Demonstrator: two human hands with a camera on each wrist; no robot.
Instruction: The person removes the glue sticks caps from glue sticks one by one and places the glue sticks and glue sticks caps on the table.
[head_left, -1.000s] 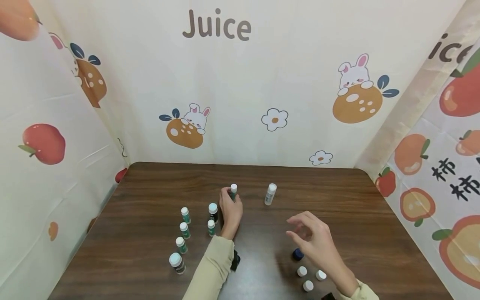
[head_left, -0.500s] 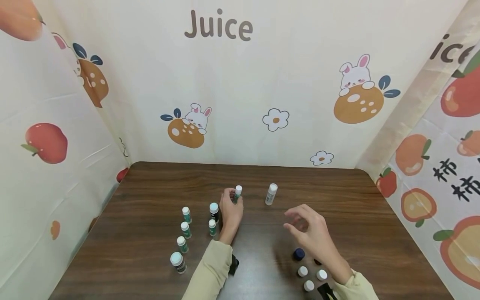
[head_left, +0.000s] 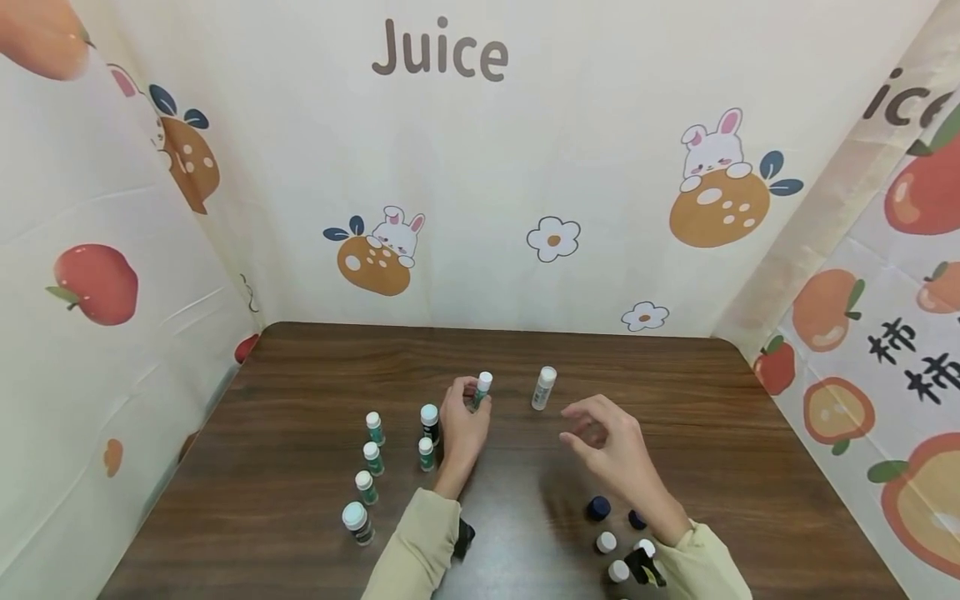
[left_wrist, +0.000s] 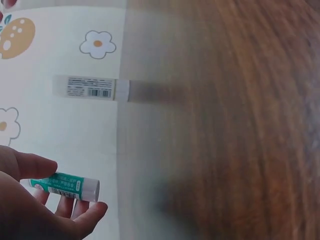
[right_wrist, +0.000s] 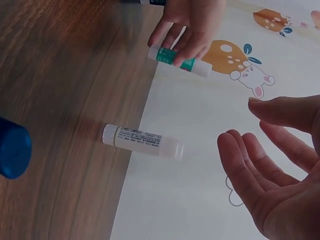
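Note:
In the head view my left hand (head_left: 465, 423) pinches a green-labelled glue stick (head_left: 482, 388) with a white cap, thumb on one side and fingers on the other. The left wrist view shows the same green glue stick (left_wrist: 65, 186) between thumb and fingertips. A white glue stick (head_left: 543, 388) stands upright on the table to the right of it, its printed label (right_wrist: 142, 139) plain in the right wrist view. My right hand (head_left: 611, 442) hovers to the right and in front of that white stick, fingers loosely bent, thumb apart, holding nothing.
Left of my left arm, several upright sticks and bottles with white caps (head_left: 355, 517) stand in two rows on the brown table (head_left: 277, 417). Dark blue (head_left: 598, 508) and white round-topped pieces (head_left: 606, 542) stand below my right hand. Printed cloth (head_left: 480, 167) surrounds the table.
My left hand has carried the green glue stick a little to the right, closer to the white one. My right hand has moved left and away from me, towards the white stick.

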